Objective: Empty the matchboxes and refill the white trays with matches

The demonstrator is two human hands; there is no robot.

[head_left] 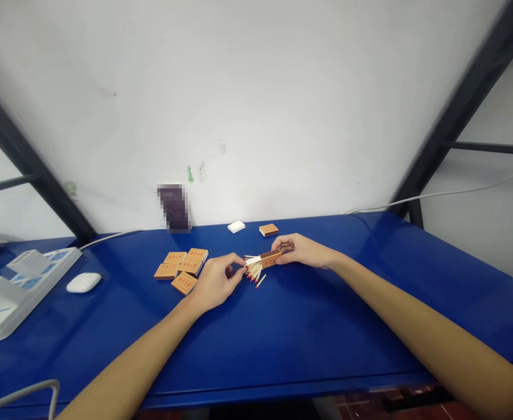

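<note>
1. Right hand (300, 249): I observe it gripping the right end of a partly open matchbox (270, 258), which extends left from its fingertips over the blue table (282, 338).
2. Left hand (215, 281): I find thumb and forefinger narrowed at the matchbox's left end; whether they grip it, I cannot tell.
3. Matches (255, 272): I record a loose pile between the hands, at the matchbox's near side.
4. Five other boxes (190, 266): I note them grouped left of the left hand.

Right hand (297, 249): holds a part-open matchbox (271, 258)
Left hand (216, 281): pinches its tray (253, 261) at the left end
Matches (254, 272): loose beneath, on blue counter (309, 338)
Left: five orange matchboxes (190, 266)
Far: white piece (236, 227), another matchbox (268, 229)
</note>
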